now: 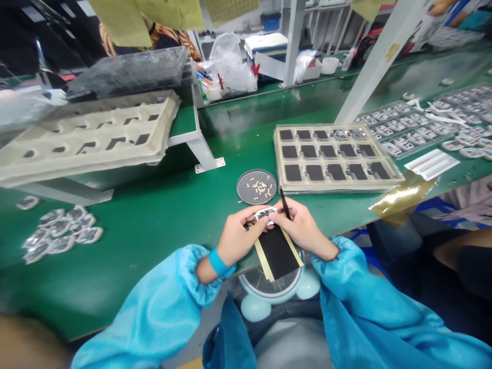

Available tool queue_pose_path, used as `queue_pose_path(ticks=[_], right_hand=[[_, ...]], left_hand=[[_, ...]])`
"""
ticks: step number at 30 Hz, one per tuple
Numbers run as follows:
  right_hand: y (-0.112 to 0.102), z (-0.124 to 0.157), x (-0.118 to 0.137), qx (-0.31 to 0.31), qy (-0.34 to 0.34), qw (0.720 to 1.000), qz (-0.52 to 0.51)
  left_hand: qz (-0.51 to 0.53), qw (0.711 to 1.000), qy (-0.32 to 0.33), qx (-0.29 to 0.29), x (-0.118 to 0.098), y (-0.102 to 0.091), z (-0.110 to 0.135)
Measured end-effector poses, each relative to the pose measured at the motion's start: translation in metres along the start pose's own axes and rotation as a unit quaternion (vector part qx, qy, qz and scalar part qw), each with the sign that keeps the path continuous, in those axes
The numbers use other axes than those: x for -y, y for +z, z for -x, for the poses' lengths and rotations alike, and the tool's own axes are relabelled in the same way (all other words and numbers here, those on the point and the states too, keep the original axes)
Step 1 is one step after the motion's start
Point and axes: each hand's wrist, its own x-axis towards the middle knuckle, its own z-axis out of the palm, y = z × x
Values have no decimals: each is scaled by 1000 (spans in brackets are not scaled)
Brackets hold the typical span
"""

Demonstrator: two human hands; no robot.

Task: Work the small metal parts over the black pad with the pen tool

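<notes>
A small white-rimmed part with dark and silvery pieces inside is held up between my two hands. My left hand has thumb and fingers closed on its left side. My right hand steadies the right side with its thumb, while a thin black pen-like tool sticks up from the same hand; the tool's lower end is hidden. Below the fingers, a black sheet with pale yellow strips along its sides lies over the table edge. Just beyond my hands is a round grey perforated dish with several tiny pale pieces.
A clear compartment tray of dark square pieces stands to the right. Similar white-rimmed parts lie at the left, and more fill trays at the far right. A raised rack holds a beige moulded tray. A slanted post crosses the right side.
</notes>
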Motion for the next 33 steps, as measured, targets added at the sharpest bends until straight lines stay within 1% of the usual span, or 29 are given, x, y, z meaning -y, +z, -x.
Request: queue_pose_path(ticks=[3,6,7,9,11,13,14,16,20,22,23,24,27,29,33], right_hand=[[0,1,-3,-5,-9,1000,18],[-2,3,-4,-38,-34,994,92],[-3,4,-3,-55,-60,988,131],[-6,4,2,-75,-141,965,208],[-9,2,7,-62,-226,938,256],[-10,0,11,-40,-274,921,273],[-11,-1,12,-35,-281,919,275],[-10,-2,12,-37,-271,922,274],[-12,0,10,-69,-190,946,251],[-15,1,12,-86,-183,948,244],[-17,1,14,-80,-196,946,246],[-20,0,16,-60,-216,942,249],[-26,-3,22,50,-274,922,268],[-28,-6,23,97,-289,909,283],[-32,-10,19,111,-305,895,308]], left_hand=[[-11,1000,7,-1,-1,-1,-1],[-30,999,11,-6,1,-3,-2],[-34,999,10,-6,2,-3,-2],[-39,999,10,-6,4,-4,-3],[-47,999,14,-4,6,-5,-2],[-61,998,21,-2,6,-4,-2],[-70,997,23,-1,6,-4,-2],[-85,996,26,0,6,-4,-2],[-108,993,46,-4,5,-4,-2],[-159,985,71,-11,4,-5,-1],[-196,977,88,-15,3,-5,-1],[-234,966,105,-17,1,-5,0],[-307,941,140,-19,-2,-6,2],[-314,938,142,-16,-4,-6,2],[-309,941,137,-9,-3,-6,1]])
